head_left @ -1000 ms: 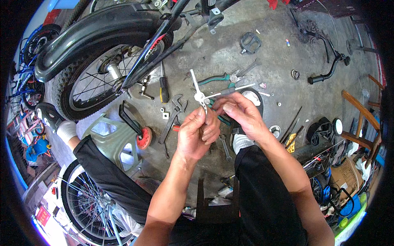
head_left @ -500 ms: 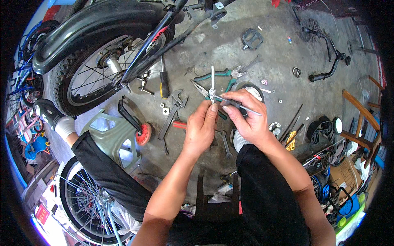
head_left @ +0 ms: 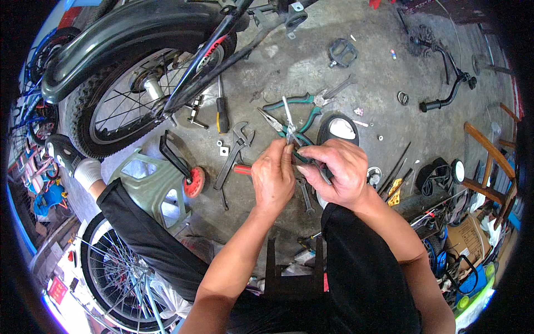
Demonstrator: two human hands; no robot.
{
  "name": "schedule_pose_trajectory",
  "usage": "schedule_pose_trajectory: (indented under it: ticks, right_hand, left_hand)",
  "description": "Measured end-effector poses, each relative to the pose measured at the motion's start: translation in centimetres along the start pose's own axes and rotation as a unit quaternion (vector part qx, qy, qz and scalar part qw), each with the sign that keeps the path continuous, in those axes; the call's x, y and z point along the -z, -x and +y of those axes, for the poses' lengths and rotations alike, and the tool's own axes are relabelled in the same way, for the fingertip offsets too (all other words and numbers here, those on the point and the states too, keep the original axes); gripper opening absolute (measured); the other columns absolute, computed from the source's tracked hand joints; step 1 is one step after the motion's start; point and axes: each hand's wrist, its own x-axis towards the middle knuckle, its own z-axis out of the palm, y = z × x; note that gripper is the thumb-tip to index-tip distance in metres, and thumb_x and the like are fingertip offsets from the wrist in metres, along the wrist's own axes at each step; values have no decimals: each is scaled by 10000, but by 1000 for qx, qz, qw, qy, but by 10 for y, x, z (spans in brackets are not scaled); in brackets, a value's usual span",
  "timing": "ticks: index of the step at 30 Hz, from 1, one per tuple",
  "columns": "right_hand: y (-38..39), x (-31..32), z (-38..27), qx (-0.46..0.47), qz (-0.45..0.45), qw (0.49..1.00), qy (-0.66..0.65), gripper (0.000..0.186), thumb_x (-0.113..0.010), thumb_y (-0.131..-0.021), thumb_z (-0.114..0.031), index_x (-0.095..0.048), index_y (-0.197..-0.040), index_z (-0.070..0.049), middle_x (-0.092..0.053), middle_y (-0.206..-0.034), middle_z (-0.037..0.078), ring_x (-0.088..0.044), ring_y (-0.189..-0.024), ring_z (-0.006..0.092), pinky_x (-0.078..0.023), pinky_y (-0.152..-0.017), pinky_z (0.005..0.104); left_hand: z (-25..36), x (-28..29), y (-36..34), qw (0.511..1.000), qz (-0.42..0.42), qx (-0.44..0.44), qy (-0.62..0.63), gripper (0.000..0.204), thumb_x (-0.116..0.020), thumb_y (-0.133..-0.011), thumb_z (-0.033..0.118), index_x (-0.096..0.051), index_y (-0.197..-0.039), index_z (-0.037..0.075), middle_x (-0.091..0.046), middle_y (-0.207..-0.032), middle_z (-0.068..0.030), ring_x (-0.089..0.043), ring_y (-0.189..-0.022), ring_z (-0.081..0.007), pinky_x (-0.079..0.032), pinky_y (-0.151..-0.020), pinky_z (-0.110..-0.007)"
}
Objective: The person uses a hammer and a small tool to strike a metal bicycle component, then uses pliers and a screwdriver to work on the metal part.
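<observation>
My left hand (head_left: 273, 175) is closed, thumb and forefinger pinching the lower end of a small silver metal part with a slim shaft (head_left: 287, 111) and a rounded joint. Close beside it, my right hand (head_left: 340, 170) curls around a slim dark-grey metal tool (head_left: 326, 173). The tool's kind cannot be made out, since the fingers cover most of it. Its working end lies at or near the silver part; contact is unclear. Beneath the hands on the floor lie teal-handled pliers (head_left: 289, 101), long-nose pliers (head_left: 271, 118) and a red-handled tool (head_left: 242, 168).
An adjustable wrench (head_left: 227, 164), a screwdriver (head_left: 222, 115) and an open-end wrench (head_left: 306, 197) lie around my hands. A bicycle wheel (head_left: 83, 119) stands at upper left, near a green plastic stool (head_left: 136, 175). A pedal (head_left: 342, 53) and handlebar (head_left: 445, 100) lie farther off.
My right hand has turned and its fingers have curled in, so the tool points lower and shows less. The silver part has tilted and shifted slightly down.
</observation>
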Motion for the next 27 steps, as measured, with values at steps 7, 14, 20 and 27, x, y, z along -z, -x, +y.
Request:
schedule_pose_trajectory:
  ticks: [7, 14, 20, 27]
  right_hand:
    - [14, -9, 12, -57, 24, 998, -24, 217, -797, -885, -133, -724, -1073, -54, -706, -868, 107, -687, -712, 255, -546, -640, 358]
    - [17, -12, 20, -210, -62, 955, -201, 394, -735, -974, -157, -617, -1333, -46, -666, -934, 65, -646, -783, 119, -544, -742, 305]
    - [15, -3, 57, -442, -24, 854, -274, 360, -616, -1052, -270, -642, -1311, -22, -649, -993, 25, -607, -800, 114, -503, -753, 266]
    - [-4, -23, 45, -488, -59, 761, -423, 315, -706, -1012, -392, -691, -980, -79, -634, -842, -39, -513, -703, 56, -390, -620, 239]
  left_hand:
    - [-6, -4, -1, 992, 34, -66, -105, 101, -660, -991, 110, -647, -1034, 19, -686, -837, -206, -683, -762, -418, -528, -665, -497]
    - [-30, 3, -10, 975, 32, -26, -218, 143, -632, -1024, 194, -691, -1000, 66, -692, -752, -151, -695, -668, -361, -534, -619, -453]
    - [-26, 24, 3, 939, -150, 167, 261, 336, -532, -1128, 281, -696, -1031, 5, -556, -678, 6, -484, -593, -77, -393, -548, -263]
    - [-16, 26, 12, 905, -212, 172, 326, 350, -499, -1137, 299, -676, -1002, 29, -522, -680, 20, -431, -593, -75, -337, -542, -252]
